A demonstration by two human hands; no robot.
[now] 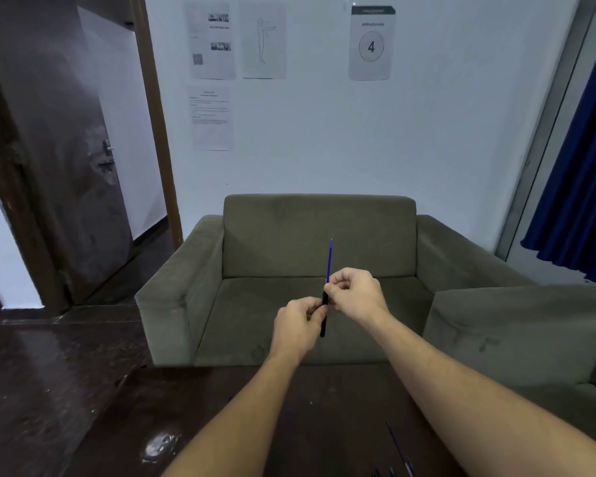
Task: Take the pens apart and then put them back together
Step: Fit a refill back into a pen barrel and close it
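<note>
Holding a pen in mid-air above the dark tabletop (193,407), in front of an olive sofa (319,235): the left hand (298,327) is closed around the black barrel (323,321), and the right hand (353,292) pinches the blue refill (329,261) where it enters the barrel's upper end. The refill stands nearly upright, most of its length exposed above the fingers. Whether it is being drawn out or slid back in cannot be told from this view; by judgement the pen is partway through one of the two stages, neither fully apart nor whole. At the lower right of the tabletop lie several thin dark pen parts (398,449), loose and close together, their number unclear; these suggest that at least one further pen is disassembled and awaits reassembly.

Legible writing: a wall card (371,43) reads "WORKSTATION" above a circled "4". The other posted sheets (211,41) carry text, photographs and a code square too small to read. No brand is visible on the pen.
</note>
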